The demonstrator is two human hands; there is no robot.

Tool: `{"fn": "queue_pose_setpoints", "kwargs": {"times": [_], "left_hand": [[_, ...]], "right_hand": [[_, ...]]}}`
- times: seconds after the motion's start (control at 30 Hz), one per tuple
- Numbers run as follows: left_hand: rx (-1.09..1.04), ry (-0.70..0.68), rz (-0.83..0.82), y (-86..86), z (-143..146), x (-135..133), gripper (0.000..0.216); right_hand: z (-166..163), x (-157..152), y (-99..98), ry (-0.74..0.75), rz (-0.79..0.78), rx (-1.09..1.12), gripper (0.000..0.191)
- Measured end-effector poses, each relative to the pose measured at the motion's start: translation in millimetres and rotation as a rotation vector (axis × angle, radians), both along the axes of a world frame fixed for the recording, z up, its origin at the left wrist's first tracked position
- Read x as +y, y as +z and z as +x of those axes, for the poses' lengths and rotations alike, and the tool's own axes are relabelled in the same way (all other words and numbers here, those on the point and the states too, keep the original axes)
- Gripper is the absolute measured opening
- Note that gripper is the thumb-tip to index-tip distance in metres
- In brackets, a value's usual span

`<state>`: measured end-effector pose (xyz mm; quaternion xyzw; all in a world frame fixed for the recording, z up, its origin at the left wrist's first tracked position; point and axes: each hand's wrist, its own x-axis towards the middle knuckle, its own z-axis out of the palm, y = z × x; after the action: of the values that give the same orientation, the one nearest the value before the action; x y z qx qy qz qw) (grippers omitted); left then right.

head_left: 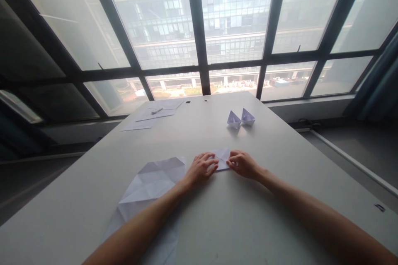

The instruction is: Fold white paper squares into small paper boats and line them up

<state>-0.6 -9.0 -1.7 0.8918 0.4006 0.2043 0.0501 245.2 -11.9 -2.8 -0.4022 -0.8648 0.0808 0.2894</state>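
Observation:
A small folded sheet of white paper (222, 160) lies flat on the table between my hands. My left hand (202, 167) rests over its left side, the fingers spread and pressing down. At the right edge, my right hand (244, 163) has its fingers curled in a pinch on the paper. Beside my left forearm is a larger creased sheet of paper (155, 180), partly hidden under the arm. Two folded paper boats (234, 120) with pointed peaks stand side by side beyond my right hand.
Several flat paper sheets (143, 124) lie at the far left of the white table (199, 132), with a small pen-like object (157, 111) on them. A round cable hole (188, 102) sits near the far edge. Large windows (155, 16) rise behind.

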Motion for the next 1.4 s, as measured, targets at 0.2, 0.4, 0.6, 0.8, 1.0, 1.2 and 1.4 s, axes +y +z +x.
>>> {"fn": "queue_pose_setpoints", "kwargs": {"times": [0.2,0.4,0.6,0.8,1.0,1.2,1.4], "left_hand": [[-0.042,0.024,-0.010,-2.9,-2,2,0.025],[-0.053,-0.010,0.002,-2.7,0,1,0.028],[-0.034,-0.051,-0.023,-3.2,-1,3,0.032],[-0.053,0.030,-0.002,-6.8,-1,4,0.029],[-0.024,0.253,0.051,-4.5,-3,2,0.054],[-0.016,0.186,0.011,-5.2,-5,3,0.045],[-0.026,0.100,-0.018,-8.3,-5,4,0.039]], "right_hand": [[1,-5,2.1,0.147,-0.069,0.064,0.030],[0,3,-4.0,-0.024,0.052,0.109,0.028],[2,7,-12.6,-0.031,0.014,0.021,0.020],[0,4,-11.2,-0.077,0.015,0.011,0.019],[-2,1,-9.9,-0.089,0.009,0.015,0.015],[0,1,-10.0,-0.194,-0.015,-0.007,0.026],[-4,-4,-5.2,-0.310,-0.080,-0.068,0.032]]}}
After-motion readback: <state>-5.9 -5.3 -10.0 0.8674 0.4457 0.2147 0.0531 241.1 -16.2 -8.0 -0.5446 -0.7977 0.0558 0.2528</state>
